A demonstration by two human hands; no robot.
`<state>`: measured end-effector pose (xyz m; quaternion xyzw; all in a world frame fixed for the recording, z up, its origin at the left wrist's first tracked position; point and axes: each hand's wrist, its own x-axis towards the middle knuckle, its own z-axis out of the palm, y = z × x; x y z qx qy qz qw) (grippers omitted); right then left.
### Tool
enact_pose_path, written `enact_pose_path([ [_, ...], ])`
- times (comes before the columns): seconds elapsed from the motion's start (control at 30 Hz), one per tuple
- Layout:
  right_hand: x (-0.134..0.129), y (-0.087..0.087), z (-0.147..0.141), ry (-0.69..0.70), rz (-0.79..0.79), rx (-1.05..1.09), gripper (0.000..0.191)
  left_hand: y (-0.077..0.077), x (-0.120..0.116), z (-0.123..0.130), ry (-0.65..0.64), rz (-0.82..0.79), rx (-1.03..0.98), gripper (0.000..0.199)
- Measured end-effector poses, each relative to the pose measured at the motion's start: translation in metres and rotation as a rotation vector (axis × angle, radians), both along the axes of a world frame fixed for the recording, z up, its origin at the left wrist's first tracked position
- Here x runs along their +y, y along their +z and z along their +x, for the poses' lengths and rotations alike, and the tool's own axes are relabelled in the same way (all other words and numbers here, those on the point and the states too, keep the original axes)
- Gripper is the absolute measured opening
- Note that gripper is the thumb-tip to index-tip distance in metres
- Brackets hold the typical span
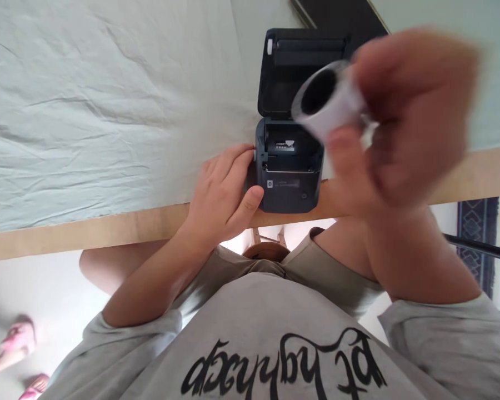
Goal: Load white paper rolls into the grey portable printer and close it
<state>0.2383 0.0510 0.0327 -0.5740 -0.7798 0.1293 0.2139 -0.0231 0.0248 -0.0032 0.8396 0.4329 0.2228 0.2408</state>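
A small dark label printer [289, 191] sits at the table's front edge. Its lid [277, 83] is swung back, showing the inner bay and a small printed sticker. My left hand [227, 194] rests on the table against the printer's left side, fingers out and thumb near its front corner. Above the printer's right side, my right hand [408, 116] grips a white paper roll [337, 108], tilted so its dark hollow core faces left. The right hand is blurred by motion, and the roll hides part of the lid.
A pale green cloth [108, 111] covers the table, with a bare wooden strip [150, 228] along the front. A black flat object [341, 19] lies behind the printer. At lower left, another person's foot in a pink shoe [20, 336] is on the floor. A patterned rug [477, 239] shows at right.
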Motion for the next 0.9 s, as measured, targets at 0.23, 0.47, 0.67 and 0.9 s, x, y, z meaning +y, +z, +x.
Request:
enact_pose_path([
  [0.23,-0.01,0.011,-0.037,0.038,0.086,-0.001,0.039,0.001,-0.002,-0.001,-0.005,-0.031,0.012,0.077],
  [0.47,-0.011,0.023,-0.044,-0.072,-0.015,-0.173,0.02,0.002,-0.001,-0.001,-0.014,-0.045,0.016,0.075],
  [0.67,-0.006,0.023,-0.043,-0.022,-0.075,-0.203,0.018,0.002,-0.001,0.0,-0.011,-0.051,0.014,0.074],
  [0.9,-0.025,0.021,-0.035,0.059,0.026,-0.11,0.028,0.005,0.004,-0.003,-0.001,-0.084,-0.001,0.067],
])
